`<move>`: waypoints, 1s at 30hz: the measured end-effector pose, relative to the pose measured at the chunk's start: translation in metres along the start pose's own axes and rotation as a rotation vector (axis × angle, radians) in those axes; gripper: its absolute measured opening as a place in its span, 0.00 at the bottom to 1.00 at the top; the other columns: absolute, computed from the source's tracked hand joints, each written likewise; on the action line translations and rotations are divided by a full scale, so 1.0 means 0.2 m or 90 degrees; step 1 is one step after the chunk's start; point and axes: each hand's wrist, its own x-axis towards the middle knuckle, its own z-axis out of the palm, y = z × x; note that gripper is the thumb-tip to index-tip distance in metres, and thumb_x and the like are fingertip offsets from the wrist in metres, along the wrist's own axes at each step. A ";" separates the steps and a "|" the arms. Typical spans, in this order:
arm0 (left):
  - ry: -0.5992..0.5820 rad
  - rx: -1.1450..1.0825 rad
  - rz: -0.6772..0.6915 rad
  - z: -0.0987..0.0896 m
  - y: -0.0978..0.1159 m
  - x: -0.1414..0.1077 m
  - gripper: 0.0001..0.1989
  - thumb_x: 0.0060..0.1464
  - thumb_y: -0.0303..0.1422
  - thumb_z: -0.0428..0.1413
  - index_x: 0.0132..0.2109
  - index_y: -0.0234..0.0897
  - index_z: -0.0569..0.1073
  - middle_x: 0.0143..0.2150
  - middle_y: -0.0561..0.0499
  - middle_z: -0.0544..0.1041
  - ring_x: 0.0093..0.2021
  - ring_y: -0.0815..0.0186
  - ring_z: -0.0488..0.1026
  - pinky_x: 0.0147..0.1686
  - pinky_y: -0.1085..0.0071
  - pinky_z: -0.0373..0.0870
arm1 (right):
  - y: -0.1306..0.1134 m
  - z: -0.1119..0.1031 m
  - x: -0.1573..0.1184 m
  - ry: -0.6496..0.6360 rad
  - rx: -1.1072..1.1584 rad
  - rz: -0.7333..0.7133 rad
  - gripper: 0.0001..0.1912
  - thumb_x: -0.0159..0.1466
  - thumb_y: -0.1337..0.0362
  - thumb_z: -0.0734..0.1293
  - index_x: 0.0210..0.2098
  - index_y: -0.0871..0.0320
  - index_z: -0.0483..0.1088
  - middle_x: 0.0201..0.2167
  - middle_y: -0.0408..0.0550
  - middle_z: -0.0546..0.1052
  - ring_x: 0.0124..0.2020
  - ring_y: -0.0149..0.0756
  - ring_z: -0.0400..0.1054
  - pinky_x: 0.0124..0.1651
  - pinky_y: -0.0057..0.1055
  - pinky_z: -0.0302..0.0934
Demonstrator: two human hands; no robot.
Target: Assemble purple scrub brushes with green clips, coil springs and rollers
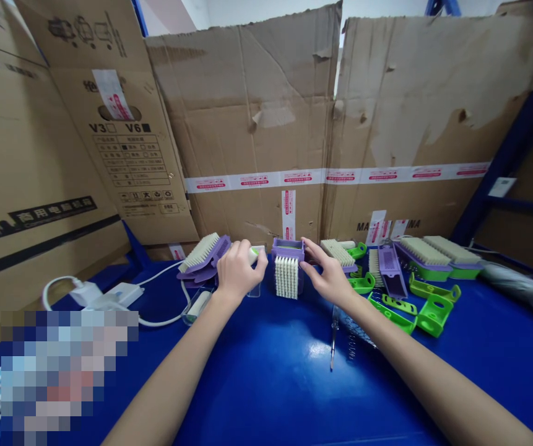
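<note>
In the middle of the table a purple scrub brush (287, 275) stands on end, its cream bristles facing me and its hollow top edge up. My right hand (329, 272) grips its right side, fingertips near the top and thumb lower down. Just left of the brush, my left hand (239, 269) pinches a small white piece with green on it (254, 254). A clear plastic part (254, 289) shows under those fingers; whether the two are joined I cannot tell. Behind the left hand lie purple brush parts with bristles (203, 257).
Green plastic frames (434, 314), a purple housing (392, 271) and bristle brushes (421, 251) lie at right. A screwdriver (333, 337) and spring (351, 345) lie nearer. White cables and an adapter (85, 293) sit left. Cardboard (257, 124) walls the back.
</note>
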 end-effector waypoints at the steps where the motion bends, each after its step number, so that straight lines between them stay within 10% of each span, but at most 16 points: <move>1: 0.002 -0.011 0.016 -0.01 0.01 0.00 0.11 0.55 0.40 0.47 0.34 0.37 0.66 0.33 0.45 0.72 0.37 0.58 0.70 0.33 0.69 0.61 | 0.00 0.00 0.00 -0.005 0.000 -0.002 0.27 0.63 0.64 0.60 0.61 0.55 0.54 0.50 0.52 0.72 0.48 0.40 0.69 0.52 0.41 0.64; 15: 0.044 -0.574 -0.046 -0.12 0.16 0.19 0.12 0.50 0.37 0.57 0.42 0.39 0.68 0.34 0.52 0.76 0.32 0.68 0.71 0.35 0.73 0.65 | 0.01 0.00 0.00 -0.029 0.000 0.004 0.27 0.64 0.63 0.59 0.63 0.54 0.52 0.52 0.49 0.71 0.52 0.40 0.66 0.55 0.41 0.61; 30: -0.073 -0.540 0.152 -0.04 0.19 0.19 0.25 0.44 0.28 0.61 0.51 0.38 0.68 0.41 0.49 0.74 0.41 0.65 0.73 0.44 0.69 0.69 | -0.13 0.04 0.16 0.098 0.256 0.115 0.18 0.58 0.59 0.66 0.46 0.58 0.70 0.46 0.52 0.75 0.48 0.42 0.69 0.50 0.39 0.64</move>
